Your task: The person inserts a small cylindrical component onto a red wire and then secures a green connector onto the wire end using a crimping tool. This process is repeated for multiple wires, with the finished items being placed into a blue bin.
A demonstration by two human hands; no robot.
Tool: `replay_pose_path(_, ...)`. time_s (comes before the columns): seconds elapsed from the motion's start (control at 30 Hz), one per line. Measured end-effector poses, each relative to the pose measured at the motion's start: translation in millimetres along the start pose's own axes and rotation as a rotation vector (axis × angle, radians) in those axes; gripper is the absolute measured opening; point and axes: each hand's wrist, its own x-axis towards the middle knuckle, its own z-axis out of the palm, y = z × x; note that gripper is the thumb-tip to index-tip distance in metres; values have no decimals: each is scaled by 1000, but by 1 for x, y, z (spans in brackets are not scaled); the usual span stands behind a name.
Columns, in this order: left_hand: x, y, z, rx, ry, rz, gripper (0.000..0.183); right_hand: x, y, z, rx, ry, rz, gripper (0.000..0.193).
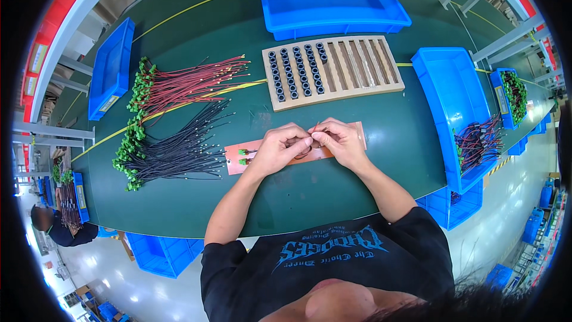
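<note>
My left hand (285,148) and my right hand (339,143) meet over a long copper-coloured plate (235,166) on the green table. Fingertips of both pinch thin wires between them; a bit of red wire (316,125) shows above, and dark strands hang below. Two green connectors (244,156) sit near the plate's left end, their leads running under my left hand. The exact spot that the fingers grip is hidden. To the left lie a bundle of red wires (185,83) and a bundle of black wires (179,143), both with green connectors at their left ends.
A slotted wooden rack (357,65) holds rows of black cylindrical parts beyond my hands. Blue bins stand at the back (333,3), the left (112,68) and the right (444,95), the last holding red-black wire assemblies (478,143). Another person (68,226) is at far left.
</note>
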Motion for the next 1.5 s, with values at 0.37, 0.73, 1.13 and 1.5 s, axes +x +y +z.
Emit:
replay_pose_path(0.37, -16, 14, -5, 370, 120, 301, 22, 2, 9, 2, 61, 7, 86, 15)
replay_pose_path(0.73, -20, -3, -12, -8, 113, 151, 24, 4, 4, 0, 8, -45, 102, 17)
replay_pose_path(1.13, -21, -6, 3, 480, 299, 306, 15, 5, 0, -4, -223, -104, 35, 21)
replay_pose_path(1.5, -23, 0, 1, 736, 244, 472, 18, 6, -2, -2, -9, -54, 251, 22)
